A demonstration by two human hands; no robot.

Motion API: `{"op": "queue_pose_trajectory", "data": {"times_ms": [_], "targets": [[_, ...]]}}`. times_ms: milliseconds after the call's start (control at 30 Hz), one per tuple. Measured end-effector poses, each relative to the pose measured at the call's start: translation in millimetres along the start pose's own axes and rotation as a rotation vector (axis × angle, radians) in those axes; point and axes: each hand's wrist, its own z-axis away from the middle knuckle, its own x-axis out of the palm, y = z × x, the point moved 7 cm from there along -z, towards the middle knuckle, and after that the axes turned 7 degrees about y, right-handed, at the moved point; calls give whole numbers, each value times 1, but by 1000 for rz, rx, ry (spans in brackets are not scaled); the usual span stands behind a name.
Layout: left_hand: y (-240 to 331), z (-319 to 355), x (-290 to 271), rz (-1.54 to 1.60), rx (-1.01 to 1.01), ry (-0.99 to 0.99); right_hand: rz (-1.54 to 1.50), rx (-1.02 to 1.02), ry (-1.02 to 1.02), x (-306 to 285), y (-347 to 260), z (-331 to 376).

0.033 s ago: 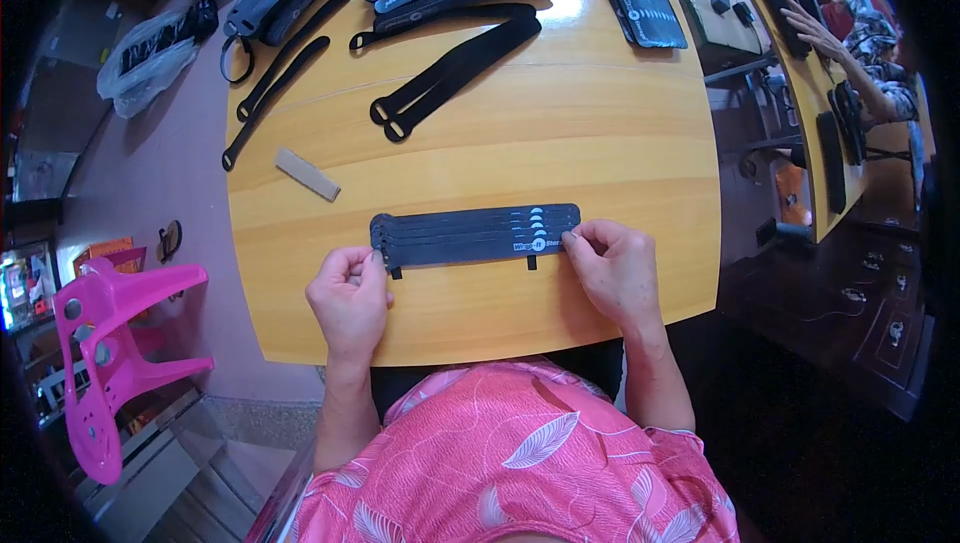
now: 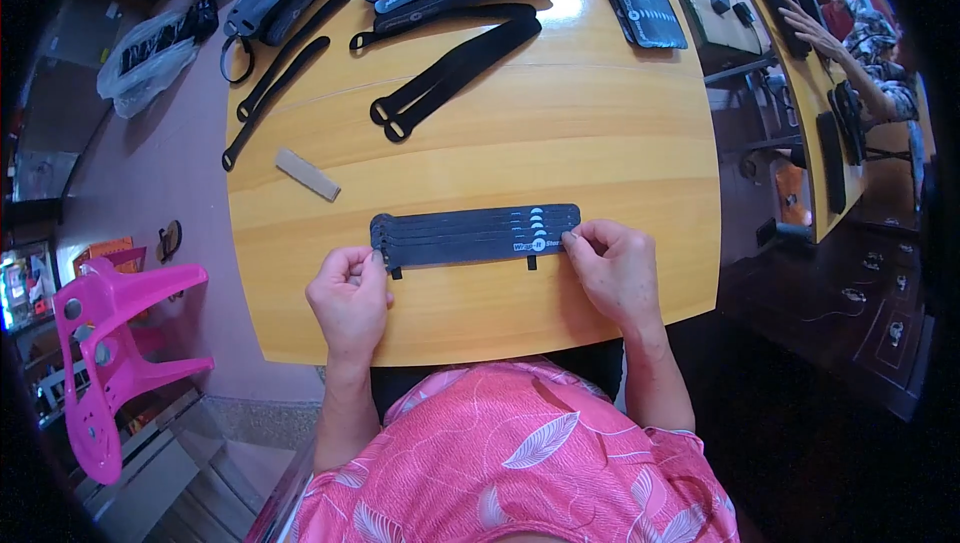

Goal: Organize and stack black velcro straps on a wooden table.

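Stack of dark straps (image 2: pixel 475 235) lying flat on the wooden table (image 2: pixel 560 133) near its front edge, long axis running left to right between the two hands, so that each hand meets one end and neither is nearer than the other. Left hand (image 2: pixel 350 298) has its fingertips pressed together on the rounded left end of the stack; right hand (image 2: pixel 615 268) pinches the squared right end between thumb and forefinger. The straps are dark grey, fanned slightly so their edges step, with pale marks toward the right end and two short tabs jutting from the near edge; further black straps (image 2: pixel 455 68) lie well beyond the stack, a small tan block (image 2: pixel 307 174) to its upper left
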Motion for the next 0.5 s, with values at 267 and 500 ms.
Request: {"op": "queue_pose_trajectory", "data": {"times_ms": [267,500], "targets": [[1,0,-1,-14,15,-6,-3,27,9,-1,-1,0],[0,2,-1,-31,34,10,11,-8,2,-1,0,1]]}}
